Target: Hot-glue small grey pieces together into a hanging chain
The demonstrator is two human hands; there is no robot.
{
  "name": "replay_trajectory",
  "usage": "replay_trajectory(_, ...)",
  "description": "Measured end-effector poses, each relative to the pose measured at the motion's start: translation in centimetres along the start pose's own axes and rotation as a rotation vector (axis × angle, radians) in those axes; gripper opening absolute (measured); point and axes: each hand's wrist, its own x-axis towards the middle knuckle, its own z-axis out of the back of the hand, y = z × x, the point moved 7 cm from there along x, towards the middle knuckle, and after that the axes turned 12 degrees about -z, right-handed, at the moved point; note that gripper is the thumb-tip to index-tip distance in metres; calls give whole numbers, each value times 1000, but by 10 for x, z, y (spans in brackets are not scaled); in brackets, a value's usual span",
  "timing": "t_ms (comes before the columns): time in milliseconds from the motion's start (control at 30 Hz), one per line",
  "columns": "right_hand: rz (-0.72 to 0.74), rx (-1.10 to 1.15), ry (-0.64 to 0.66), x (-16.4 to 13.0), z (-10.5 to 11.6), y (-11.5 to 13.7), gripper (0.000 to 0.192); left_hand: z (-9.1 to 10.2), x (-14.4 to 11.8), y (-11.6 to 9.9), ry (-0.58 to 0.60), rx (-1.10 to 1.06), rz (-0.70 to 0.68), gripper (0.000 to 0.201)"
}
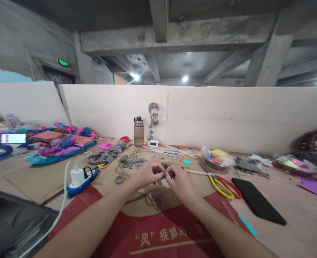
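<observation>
My left hand (pixel 147 174) and my right hand (pixel 180 181) meet above the brown cardboard sheet (pixel 112 181), fingertips pinched together on a small dark craft piece (pixel 164 174). The piece is too small to tell its exact shape. Grey felt cutouts (pixel 130 163) and a grey cord loop (pixel 121 177) lie just beyond my left hand. A second grey ring shape (pixel 153 199) rests on the cardboard under my wrists.
Yellow and red scissors (pixel 223 185) and a black phone (pixel 258 205) lie to the right. A blue power strip with a white charger (pixel 80 178) sits left. A water bottle (pixel 138 132), a white clock (pixel 153 143) and a bowl of coloured scraps (pixel 218 158) stand by the white partition.
</observation>
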Motion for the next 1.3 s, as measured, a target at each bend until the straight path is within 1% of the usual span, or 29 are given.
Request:
replay_trajectory(133,32,1,0,-2,-1,2,9,-1,0,1,-1,7,23,17)
replay_trajectory(200,28,13,8,-2,-1,2,9,2,1,-1,-19,69,7,15)
replay_trajectory(367,3,65,58,-2,-4,0,10,18,2,-9,-116,326,-125,12)
replay_trajectory(467,-43,113,105,0,-6,-3,9,37,3,-5,-197,473,-162,13)
replay_trajectory(567,-85,190,172,1,-7,-2,10,65,2,0,-315,613,-187,12)
replay_trajectory(667,-84,298,219,0,0,9,15,97,-2,7,-475,611,-165,10)
replay_trajectory(767,-64,396,261,-5,14,27,20,125,-10,19,-663,447,-81,9)
replay_trajectory(833,-27,446,296,-11,22,39,21,138,-14,28,-773,319,-40,13)
replay_trajectory(900,46,471,361,-20,27,52,21,146,-17,38,-867,170,-17,16)
replay_trajectory(1000,200,417,542,-39,24,72,20,155,-23,56,-1048,-142,-1,16)
replay_trajectory(1100,328,316,811,-62,12,87,22,160,-29,73,-1203,-450,31,12)
replay_trajectory(1167,378,235,995,-76,3,90,25,161,-30,79,-1258,-622,45,9)
replay_trajectory(1200,388,192,1066,-80,-1,88,26,161,-30,80,-1274,-702,47,8)
replay_trajectory(1233,382,153,1109,-82,-4,84,27,160,-30,81,-1297,-777,56,7)
replay_trajectory(1267,359,119,1121,-80,-6,78,29,159,-30,81,-1304,-843,80,7)
replay_trajectory(1300,319,89,1106,-74,-7,70,30,157,-29,80,-1306,-891,87,8)
